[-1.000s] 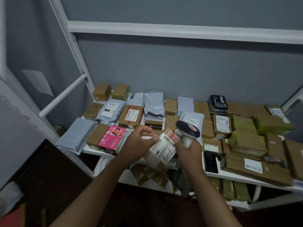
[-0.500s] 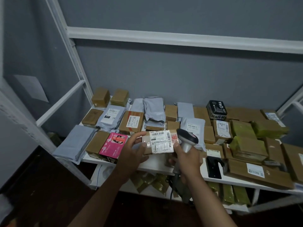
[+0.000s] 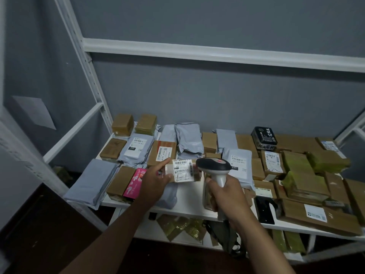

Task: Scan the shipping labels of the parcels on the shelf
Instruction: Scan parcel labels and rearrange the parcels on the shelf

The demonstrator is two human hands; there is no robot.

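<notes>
Above the shelf (image 3: 189, 209), left fingers (image 3: 165, 165) pinch the parcel (image 3: 182, 171); right fingers (image 3: 212, 196) grip the scanner (image 3: 214, 169)

Behind my shelf stands a grey-blue wall (image 3: 217, 91). A sheet of grey paper (image 3: 34, 112) is stuck flat on the side wall to my left, tilted a little. On the shelf's front edge, right of centre, a black scanner cradle (image 3: 263, 211) lies by itself, just beside a long brown box. Below me the floor (image 3: 49, 234) is dark reddish-brown. Something olive-green and crumpled (image 3: 61, 173) sits low by the left post; I cannot tell what.
</notes>
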